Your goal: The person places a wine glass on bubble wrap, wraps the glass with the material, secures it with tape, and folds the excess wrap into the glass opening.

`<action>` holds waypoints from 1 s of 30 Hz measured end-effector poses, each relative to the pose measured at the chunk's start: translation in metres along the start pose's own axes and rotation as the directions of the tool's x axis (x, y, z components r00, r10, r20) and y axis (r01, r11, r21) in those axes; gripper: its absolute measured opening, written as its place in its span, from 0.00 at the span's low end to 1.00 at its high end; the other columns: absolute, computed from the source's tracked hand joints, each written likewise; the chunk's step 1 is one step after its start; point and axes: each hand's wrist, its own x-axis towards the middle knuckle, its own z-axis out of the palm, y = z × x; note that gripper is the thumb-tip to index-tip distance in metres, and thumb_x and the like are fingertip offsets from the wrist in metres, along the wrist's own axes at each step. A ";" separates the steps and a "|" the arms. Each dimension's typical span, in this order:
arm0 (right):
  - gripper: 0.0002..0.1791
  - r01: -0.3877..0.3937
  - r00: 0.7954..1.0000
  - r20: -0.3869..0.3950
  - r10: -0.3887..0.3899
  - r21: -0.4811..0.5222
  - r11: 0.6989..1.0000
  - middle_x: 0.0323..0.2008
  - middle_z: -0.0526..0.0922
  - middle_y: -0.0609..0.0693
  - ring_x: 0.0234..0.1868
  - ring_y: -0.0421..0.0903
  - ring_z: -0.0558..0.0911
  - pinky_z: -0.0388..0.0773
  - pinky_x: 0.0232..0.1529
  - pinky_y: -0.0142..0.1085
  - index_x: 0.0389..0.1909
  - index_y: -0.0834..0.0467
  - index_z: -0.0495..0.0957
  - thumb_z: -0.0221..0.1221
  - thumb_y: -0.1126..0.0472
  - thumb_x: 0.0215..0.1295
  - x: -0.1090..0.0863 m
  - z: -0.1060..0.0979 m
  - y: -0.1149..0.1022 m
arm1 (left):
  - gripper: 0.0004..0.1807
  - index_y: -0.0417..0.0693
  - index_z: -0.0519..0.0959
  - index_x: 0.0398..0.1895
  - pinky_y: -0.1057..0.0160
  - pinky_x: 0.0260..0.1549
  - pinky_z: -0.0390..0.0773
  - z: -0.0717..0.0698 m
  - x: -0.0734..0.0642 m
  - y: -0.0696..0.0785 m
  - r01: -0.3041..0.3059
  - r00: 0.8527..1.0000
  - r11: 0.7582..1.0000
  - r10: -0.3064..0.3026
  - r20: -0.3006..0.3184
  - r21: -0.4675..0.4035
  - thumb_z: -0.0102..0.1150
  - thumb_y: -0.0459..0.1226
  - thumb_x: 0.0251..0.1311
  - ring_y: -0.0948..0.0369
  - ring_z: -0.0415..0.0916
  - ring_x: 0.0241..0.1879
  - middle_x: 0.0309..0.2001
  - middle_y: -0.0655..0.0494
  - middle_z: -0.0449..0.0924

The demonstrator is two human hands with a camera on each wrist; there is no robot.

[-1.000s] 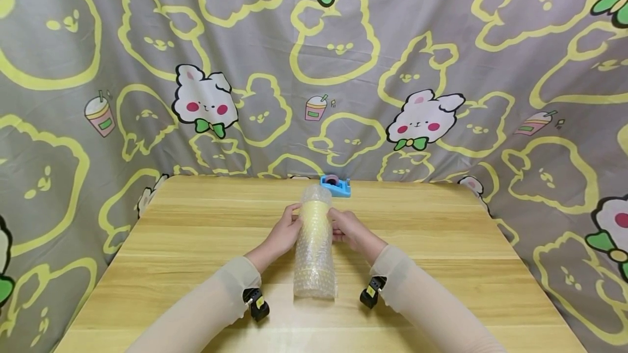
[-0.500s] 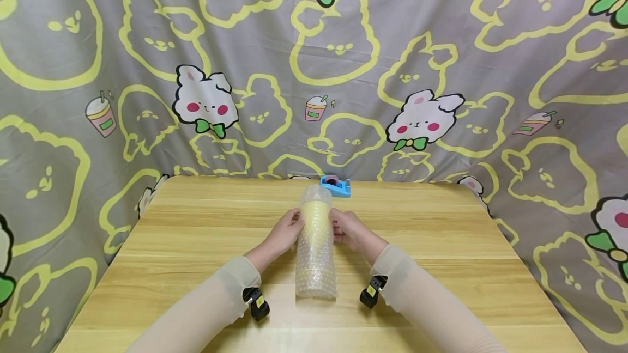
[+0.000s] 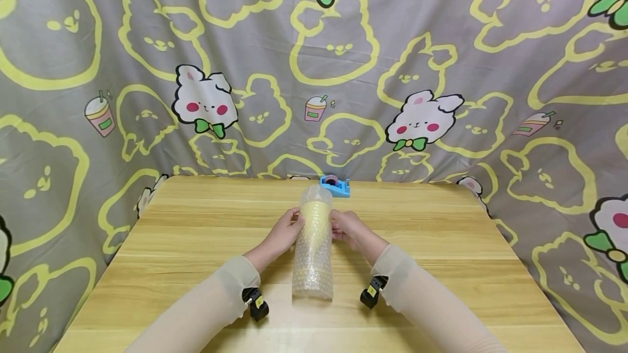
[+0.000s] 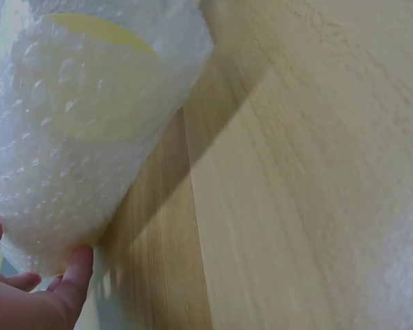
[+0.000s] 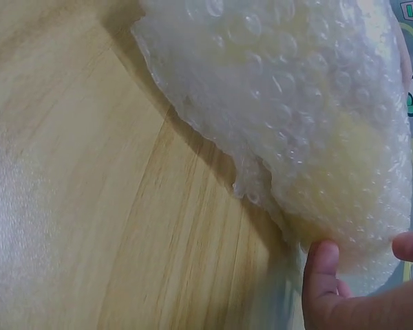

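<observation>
- Head view: roll (image 3: 314, 257) lies on the table (image 3: 422, 217), between the forearms. Near end points toward the person; long axis runs almost straight away from the body.
- Sleeves (image 3: 432, 304): one on each side of the near end, well apart from it. Each wrist carries a black camera mount (image 3: 257, 306).
- Film edge (image 5: 248, 189): ragged, along the roll's side in the right wrist view. Whether it is taped cannot be told.
- Left hand (image 3: 283, 231): on the roll's left side, beyond mid-length. Thumb and fingers are part curled and apart, holding the roll across its film.
- Right hand (image 3: 349, 229): opposite the left, at about the same reach. Thumb and fingers are part curled against the right side, holding the roll. Neither hand is nearer; both touch.
- Governing relation: hands face each other across the long axis, nearer the far end. The near end has no hand on it.
- Yellow content (image 3: 316, 219): shows through the film between the hands.
- Dispenser (image 3: 338, 188): blue, just beyond the roll's far end and slightly right; contact cannot be told.
- Curtain (image 3: 275, 59): behind the table.
</observation>
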 end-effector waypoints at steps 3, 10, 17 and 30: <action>0.22 -0.004 1.000 -0.005 0.004 0.011 1.000 0.36 0.78 0.56 0.33 0.46 0.78 0.81 0.36 0.33 0.53 0.70 0.68 0.53 0.63 0.61 -0.001 -0.001 0.000 | 0.29 0.36 0.59 0.74 0.43 0.63 0.68 0.001 0.000 0.000 0.008 1.000 1.000 -0.008 -0.004 -0.014 0.43 0.43 0.78 0.39 0.65 0.66 0.66 0.36 0.67; 0.23 0.018 1.000 0.011 -0.018 0.003 1.000 0.35 0.77 0.55 0.33 0.45 0.78 0.81 0.36 0.34 0.55 0.72 0.69 0.53 0.64 0.60 0.000 -0.002 0.000 | 0.29 0.37 0.57 0.75 0.43 0.63 0.68 0.002 -0.001 0.001 0.027 1.000 0.998 -0.027 0.000 -0.057 0.44 0.43 0.78 0.39 0.63 0.67 0.66 0.36 0.65; 0.23 0.046 0.999 0.029 -0.045 -0.026 0.999 0.36 0.76 0.54 0.33 0.44 0.77 0.81 0.41 0.36 0.53 0.71 0.70 0.54 0.61 0.60 -0.003 -0.003 -0.004 | 0.29 0.38 0.57 0.75 0.44 0.59 0.73 0.003 0.000 0.001 0.028 1.000 0.996 -0.028 0.005 -0.082 0.46 0.43 0.78 0.39 0.65 0.66 0.64 0.36 0.66; 0.19 0.102 0.991 0.092 -0.097 -0.048 0.994 0.31 0.76 0.50 0.29 0.40 0.77 0.82 0.41 0.34 0.48 0.73 0.73 0.51 0.62 0.64 -0.002 -0.004 -0.002 | 0.30 0.39 0.57 0.74 0.44 0.58 0.73 0.003 0.001 0.003 0.050 0.999 0.995 -0.050 -0.003 -0.083 0.47 0.44 0.77 0.41 0.67 0.65 0.64 0.37 0.67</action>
